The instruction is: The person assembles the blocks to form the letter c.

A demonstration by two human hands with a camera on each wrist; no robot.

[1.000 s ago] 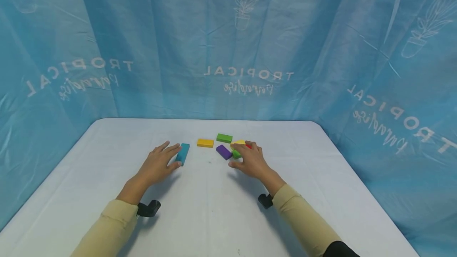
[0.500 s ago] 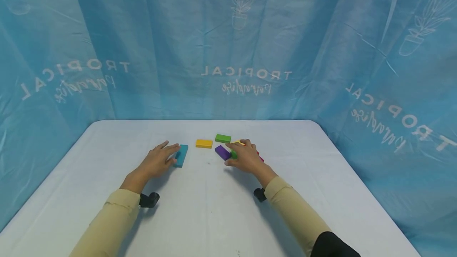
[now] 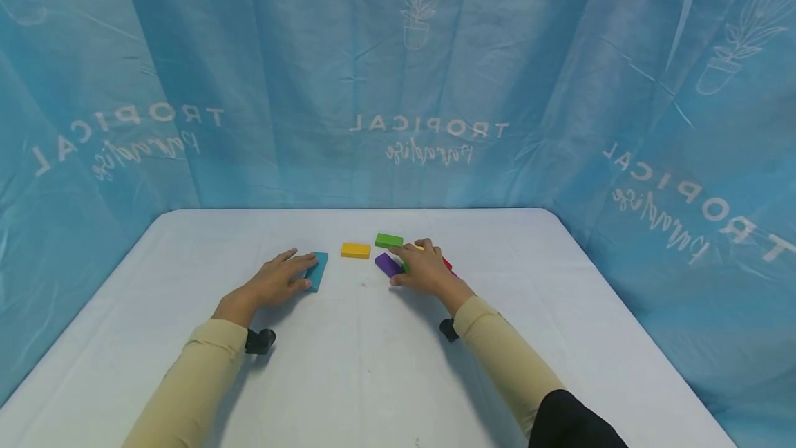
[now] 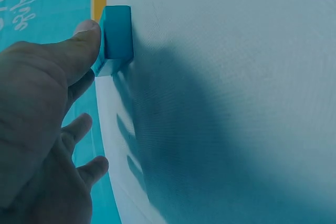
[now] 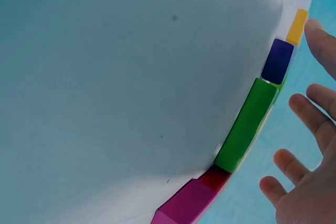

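Observation:
In the head view, my left hand is at the left of a blue rectangular block, its fingertips over the block's edge. From the left wrist, the thumb lies against or just in front of the blue block, and the other fingers are spread. Over a cluster of blocks hovers my right hand, fingers apart and holding nothing. Partly hidden beneath it are a purple block, a green block, a red block and a magenta block.
A yellow block and another green block lie between the hands, farther back. Everything lies on a white-covered table. A blue printed curtain stands around its back and sides.
My right hand has shifted slightly left over the cluster, covering more of the green block and uncovering red and magenta. My left hand stays near the blue block, and the head view has tilted slightly.

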